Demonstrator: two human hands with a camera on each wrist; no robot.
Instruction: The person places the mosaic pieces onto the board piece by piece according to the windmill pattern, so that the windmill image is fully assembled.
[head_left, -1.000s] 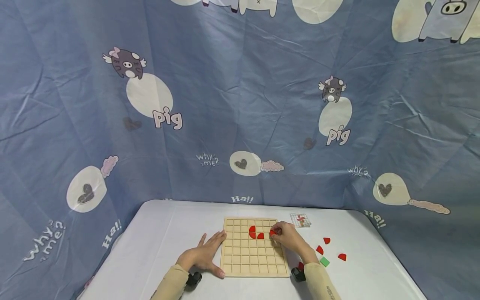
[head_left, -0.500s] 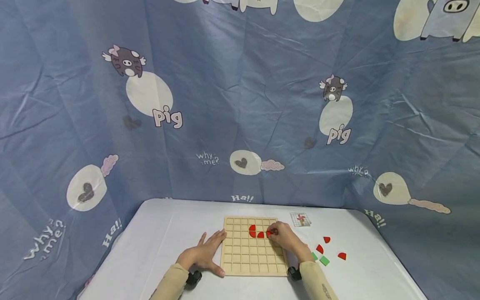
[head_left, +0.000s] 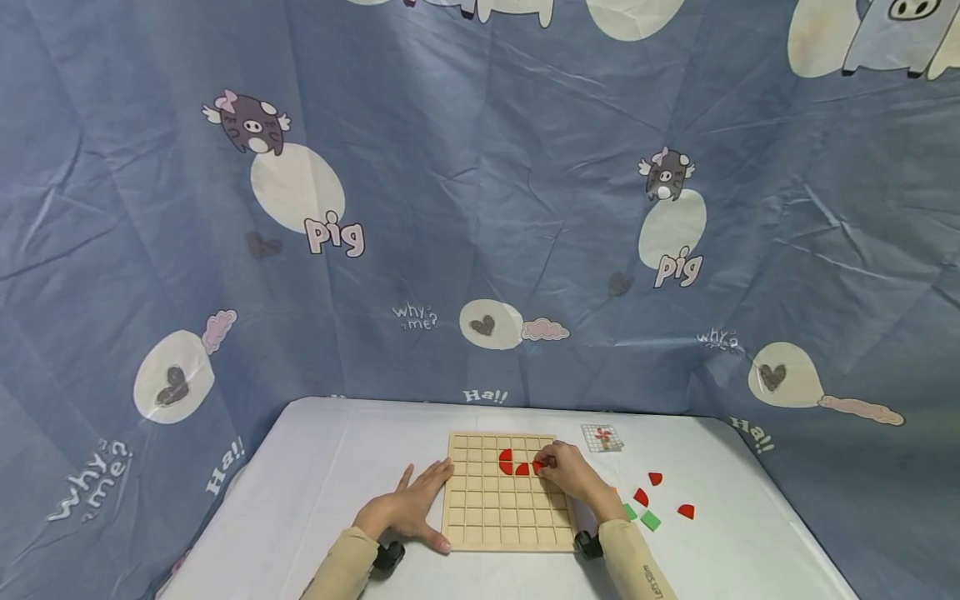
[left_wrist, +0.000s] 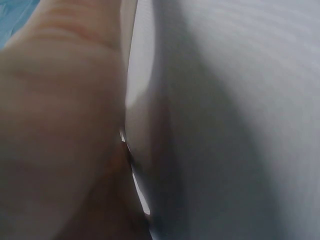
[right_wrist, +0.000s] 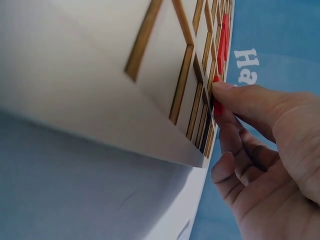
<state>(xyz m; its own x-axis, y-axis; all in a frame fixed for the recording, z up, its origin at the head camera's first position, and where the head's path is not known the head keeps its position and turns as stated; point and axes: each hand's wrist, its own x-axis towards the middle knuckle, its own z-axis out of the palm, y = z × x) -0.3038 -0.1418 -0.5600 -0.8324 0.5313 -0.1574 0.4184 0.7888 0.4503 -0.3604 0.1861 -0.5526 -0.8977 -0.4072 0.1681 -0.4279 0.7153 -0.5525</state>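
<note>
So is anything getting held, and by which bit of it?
The right hand pinches a red piece by the side nearest that hand; the exact spot is hidden. The left hand holds nothing.

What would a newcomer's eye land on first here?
Probably the blue backdrop printed with cartoon pigs, filling most of the head view behind the white table. Next, the wooden grid board on the table, with bright red pieces toward its far side. Then the right hand, pinching another red piece over the board's right side.
</note>
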